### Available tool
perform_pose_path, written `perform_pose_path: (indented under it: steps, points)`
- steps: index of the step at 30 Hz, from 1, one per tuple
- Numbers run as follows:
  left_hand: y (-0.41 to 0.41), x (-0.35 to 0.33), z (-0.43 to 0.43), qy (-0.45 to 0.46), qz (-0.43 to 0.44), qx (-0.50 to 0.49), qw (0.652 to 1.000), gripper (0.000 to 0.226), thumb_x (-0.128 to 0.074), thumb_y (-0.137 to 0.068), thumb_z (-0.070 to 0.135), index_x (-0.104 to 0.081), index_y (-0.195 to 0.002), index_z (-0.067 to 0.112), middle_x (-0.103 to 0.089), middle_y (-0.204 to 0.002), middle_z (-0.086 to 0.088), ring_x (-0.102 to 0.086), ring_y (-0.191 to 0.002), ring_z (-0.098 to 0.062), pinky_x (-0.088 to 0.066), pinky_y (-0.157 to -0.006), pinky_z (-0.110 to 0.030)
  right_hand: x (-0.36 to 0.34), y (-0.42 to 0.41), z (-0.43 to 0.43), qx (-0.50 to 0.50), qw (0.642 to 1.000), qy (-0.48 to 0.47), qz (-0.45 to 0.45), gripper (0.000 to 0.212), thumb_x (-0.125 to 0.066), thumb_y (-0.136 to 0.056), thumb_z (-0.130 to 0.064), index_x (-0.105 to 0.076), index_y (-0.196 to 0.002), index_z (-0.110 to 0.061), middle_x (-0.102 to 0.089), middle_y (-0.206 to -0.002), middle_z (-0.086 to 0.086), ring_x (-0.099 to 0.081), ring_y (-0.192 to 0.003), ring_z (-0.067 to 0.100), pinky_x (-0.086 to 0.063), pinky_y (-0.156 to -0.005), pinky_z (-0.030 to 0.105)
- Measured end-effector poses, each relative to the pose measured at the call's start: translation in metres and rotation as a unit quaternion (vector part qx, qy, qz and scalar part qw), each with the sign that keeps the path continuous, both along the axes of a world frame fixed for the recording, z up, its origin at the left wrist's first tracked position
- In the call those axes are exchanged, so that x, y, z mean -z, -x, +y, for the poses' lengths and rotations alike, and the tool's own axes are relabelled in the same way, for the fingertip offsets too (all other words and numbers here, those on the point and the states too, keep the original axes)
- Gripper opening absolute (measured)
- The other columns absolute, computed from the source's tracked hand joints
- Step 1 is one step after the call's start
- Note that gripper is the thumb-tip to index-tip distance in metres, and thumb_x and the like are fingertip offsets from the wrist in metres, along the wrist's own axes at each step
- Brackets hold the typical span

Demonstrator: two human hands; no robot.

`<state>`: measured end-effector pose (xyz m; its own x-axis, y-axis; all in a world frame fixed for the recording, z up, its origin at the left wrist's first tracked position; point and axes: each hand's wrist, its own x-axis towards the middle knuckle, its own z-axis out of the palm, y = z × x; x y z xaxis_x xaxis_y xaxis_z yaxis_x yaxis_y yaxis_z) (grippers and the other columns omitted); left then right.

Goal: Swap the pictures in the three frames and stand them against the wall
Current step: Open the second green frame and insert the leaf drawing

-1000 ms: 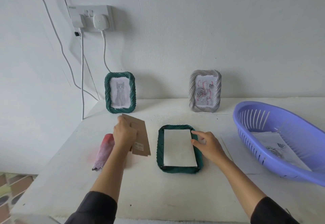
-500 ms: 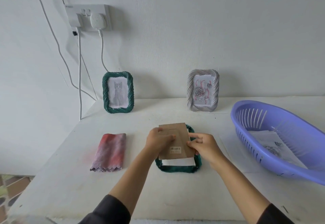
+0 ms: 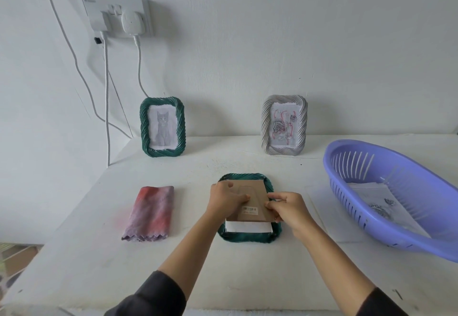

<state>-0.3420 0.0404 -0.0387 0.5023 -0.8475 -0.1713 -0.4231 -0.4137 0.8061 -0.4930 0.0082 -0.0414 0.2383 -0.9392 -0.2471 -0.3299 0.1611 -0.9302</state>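
Left hand (image 3: 224, 199) grips the cardboard backing (image 3: 252, 200) at its left edge, fingers together; right hand (image 3: 288, 210) pinches the right edge. Backing lies on the face-down green frame (image 3: 247, 238), mid-table, white sheet (image 3: 247, 227) showing beneath. Beyond, cat frame (image 3: 162, 127) and grey frame (image 3: 284, 125) stand against the wall (image 3: 247, 55).

Green frame (image 3: 247, 237), brown backing (image 3: 252, 199), lilac basket (image 3: 371, 239)

Backing board (image 3: 250, 201): matt brown cardboard.
Sheet (image 3: 247, 227): smooth white paper.
Cloth (image 3: 151, 213): soft mottled fabric.
Basket (image 3: 409, 243): glossy lilac plastic.
Bench (image 3: 99, 253): matt, rough white paint.
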Motion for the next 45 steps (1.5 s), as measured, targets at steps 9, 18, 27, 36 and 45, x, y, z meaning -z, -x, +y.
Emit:
perform_pose_path:
  steps: [9, 18, 27, 36, 45]
  points:
    - [-0.004, 0.006, 0.005, -0.034, -0.128, 0.029, 0.991, 0.055, -0.064, -0.081, 0.042, -0.054, -0.122, 0.006, -0.055, -0.124, -0.011, -0.047, -0.120, -0.026, -0.038, -0.100, -0.033, 0.002, -0.003, -0.001, -0.006, 0.998, 0.024, 0.057, 0.036, -0.062, -0.083, -0.003, -0.062, -0.118, -0.005, -0.062, -0.093, 0.004, -0.054, -0.054, 0.016, -0.044, -0.046, 0.022]
    - [-0.004, 0.005, 0.008, -0.069, -0.184, 0.066, 0.978, 0.051, -0.060, -0.083, 0.045, -0.062, -0.095, -0.005, -0.063, -0.104, -0.018, -0.052, -0.105, -0.030, -0.038, -0.087, -0.036, -0.007, -0.009, -0.006, -0.077, 0.968, 0.090, 0.219, 0.022, -0.061, -0.082, -0.006, -0.066, -0.102, 0.002, -0.064, -0.076, 0.013, -0.048, -0.043, 0.017, -0.046, -0.047, 0.024]
    - [-0.003, 0.004, 0.008, -0.061, -0.200, 0.078, 0.975, 0.049, -0.061, -0.083, 0.043, -0.061, -0.097, -0.004, -0.061, -0.106, -0.016, -0.050, -0.107, -0.028, -0.038, -0.088, -0.034, -0.009, -0.023, -0.008, -0.099, 0.920, 0.126, 0.358, 0.014, -0.062, -0.084, -0.023, -0.059, -0.089, -0.010, -0.068, -0.091, 0.011, -0.068, -0.084, 0.029, -0.049, -0.064, 0.027]
    - [-0.023, 0.003, 0.016, 0.013, -0.137, -0.002, 0.990, 0.025, -0.061, -0.087, 0.022, -0.067, -0.105, 0.007, -0.064, -0.113, -0.011, -0.054, -0.110, -0.025, -0.042, -0.091, -0.032, -0.008, -0.004, -0.010, -0.056, 0.945, 0.119, 0.299, 0.020, -0.066, -0.082, -0.023, -0.068, -0.090, -0.006, -0.072, -0.087, 0.010, -0.067, -0.075, 0.028, -0.050, -0.067, 0.031]
    - [-0.032, 0.004, 0.035, -0.060, 0.001, 0.053, 0.997, 0.023, -0.070, -0.076, 0.002, -0.069, -0.099, 0.004, -0.056, -0.076, -0.003, -0.056, -0.072, -0.021, -0.056, -0.077, -0.034, 0.001, 0.006, 0.002, -0.074, 0.954, 0.060, 0.284, 0.015, -0.073, -0.072, -0.015, -0.071, -0.077, -0.001, -0.065, -0.070, 0.005, -0.066, -0.081, 0.027, -0.048, -0.068, 0.030]
